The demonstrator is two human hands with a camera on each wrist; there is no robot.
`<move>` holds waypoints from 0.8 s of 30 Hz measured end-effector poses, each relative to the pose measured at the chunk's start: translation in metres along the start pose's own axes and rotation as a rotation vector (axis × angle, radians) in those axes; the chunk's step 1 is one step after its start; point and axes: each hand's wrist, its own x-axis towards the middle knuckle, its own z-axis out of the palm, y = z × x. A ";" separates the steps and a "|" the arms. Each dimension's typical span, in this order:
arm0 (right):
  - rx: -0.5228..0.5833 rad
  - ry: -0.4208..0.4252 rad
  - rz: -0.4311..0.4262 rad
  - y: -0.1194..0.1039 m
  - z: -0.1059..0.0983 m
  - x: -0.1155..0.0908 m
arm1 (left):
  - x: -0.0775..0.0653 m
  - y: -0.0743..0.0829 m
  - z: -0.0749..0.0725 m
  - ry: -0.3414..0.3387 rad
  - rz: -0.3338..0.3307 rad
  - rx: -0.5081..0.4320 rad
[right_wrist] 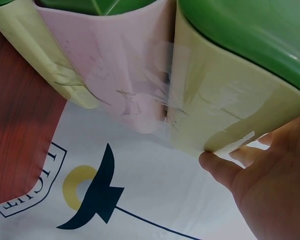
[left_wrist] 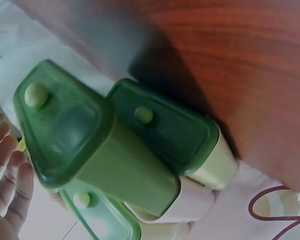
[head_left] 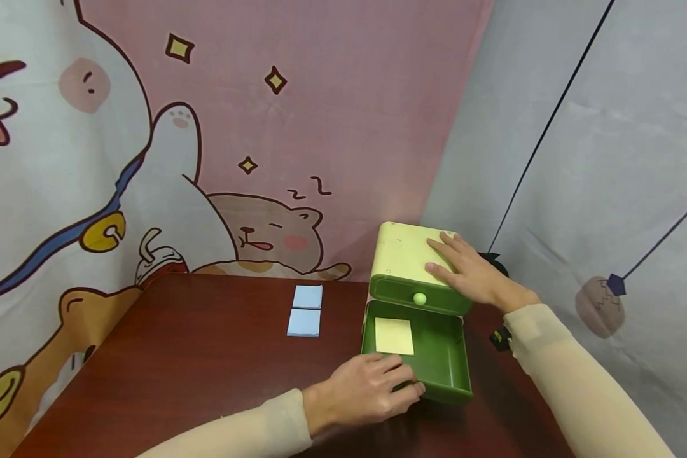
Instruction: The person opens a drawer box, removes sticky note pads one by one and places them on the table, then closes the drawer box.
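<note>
My right grip (head_left: 471,270) lies spread atop the drawer cabinet (head_left: 403,251), right of centre, probably steadying it. My left grip (head_left: 369,389), loosely bent, meets the front of the open drawer (head_left: 441,356), below; contact I cannot tell. Yellow notes (head_left: 394,336) lie inside.

The three-tier plastic drawer unit (head_left: 403,251), with pale yellow top and bottom casings and a pink middle one, stands upright toward the right of the dark red-brown wooden tabletop (head_left: 217,337). Its middle green plastic drawer (head_left: 442,359), fitted with a round light-green knob (left_wrist: 36,95), is pulled well out; the upper and lower drawers sit closed. A pale yellow, roughly square paper note pad (head_left: 394,336) lies flat inside the open drawer, near its left wall.
</note>
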 end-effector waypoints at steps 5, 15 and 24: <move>-0.008 0.001 0.000 -0.001 -0.002 0.001 | 0.009 -0.016 -0.005 -0.064 -0.048 0.024; -0.002 -0.009 -0.003 -0.001 -0.004 0.002 | 0.026 -0.047 -0.004 -0.416 -0.110 0.008; 0.004 -0.011 0.003 -0.001 -0.001 0.000 | 0.035 -0.062 0.009 -0.690 -0.191 -0.152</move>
